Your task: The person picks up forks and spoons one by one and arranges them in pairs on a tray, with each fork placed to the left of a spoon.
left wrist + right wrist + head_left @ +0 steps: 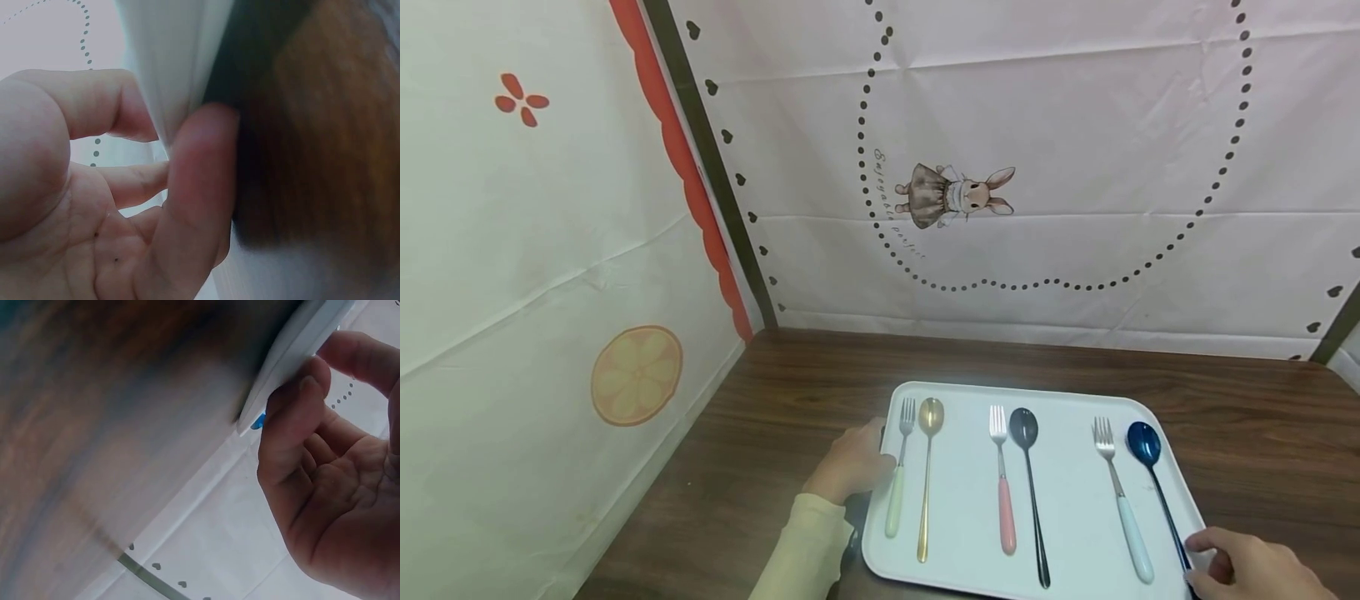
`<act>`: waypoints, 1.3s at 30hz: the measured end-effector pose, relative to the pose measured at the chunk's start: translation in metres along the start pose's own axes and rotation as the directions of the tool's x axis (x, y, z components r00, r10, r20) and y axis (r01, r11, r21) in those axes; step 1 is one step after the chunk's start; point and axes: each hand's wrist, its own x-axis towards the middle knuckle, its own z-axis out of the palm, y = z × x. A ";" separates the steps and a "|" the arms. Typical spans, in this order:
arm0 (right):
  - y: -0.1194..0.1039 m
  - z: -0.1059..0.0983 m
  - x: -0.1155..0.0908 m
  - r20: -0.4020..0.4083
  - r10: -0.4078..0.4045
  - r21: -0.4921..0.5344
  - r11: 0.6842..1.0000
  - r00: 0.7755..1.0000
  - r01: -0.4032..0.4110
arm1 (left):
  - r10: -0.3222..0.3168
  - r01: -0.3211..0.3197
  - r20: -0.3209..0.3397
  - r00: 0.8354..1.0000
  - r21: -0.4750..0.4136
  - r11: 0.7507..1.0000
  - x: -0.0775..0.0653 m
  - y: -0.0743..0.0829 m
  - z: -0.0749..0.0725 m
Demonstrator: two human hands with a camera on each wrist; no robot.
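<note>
A white tray (955, 571) lies on the table with three pairs of cutlery on it. My left hand (853, 462) holds its left edge, thumb and fingers about the rim in the left wrist view. At the tray's lower right, my right hand (1262, 567) pinches the handle end of a dark blue spoon (1144, 443), fingertips close by the rim. Next to that spoon lies a fork with a light blue handle (1135, 537). A pink-handled fork (1007, 517) and a black spoon (1024, 429) lie mid-tray; a green-handled fork (895, 504) and a gold spoon (931, 417) lie left.
The brown wooden table (737, 467) extends beyond the tray on several sides. A white cloth with a printed rabbit (955, 196) hangs behind it. Another cloth, with an orange slice print (637, 375), walls off the left side.
</note>
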 end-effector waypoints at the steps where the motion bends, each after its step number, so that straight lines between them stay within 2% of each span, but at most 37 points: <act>1: 0.000 0.000 0.000 0.004 -0.004 -0.010 1.000 1.000 0.004 | -0.002 0.002 0.000 1.000 -0.003 1.000 0.000 0.000 0.000; 15: 0.004 0.006 0.008 0.031 -0.059 -0.105 0.993 0.998 0.062 | -0.003 0.003 0.003 1.000 -0.001 1.000 -0.001 0.000 -0.001; 28: 0.001 0.002 0.004 0.007 -0.080 -0.095 0.992 0.997 0.080 | 0.003 -0.003 0.006 1.000 -0.001 1.000 0.000 0.000 -0.001; 39: 0.008 0.008 0.011 0.019 -0.055 -0.106 0.993 0.998 0.057 | -0.004 0.004 0.010 1.000 -0.008 1.000 0.001 -0.001 0.000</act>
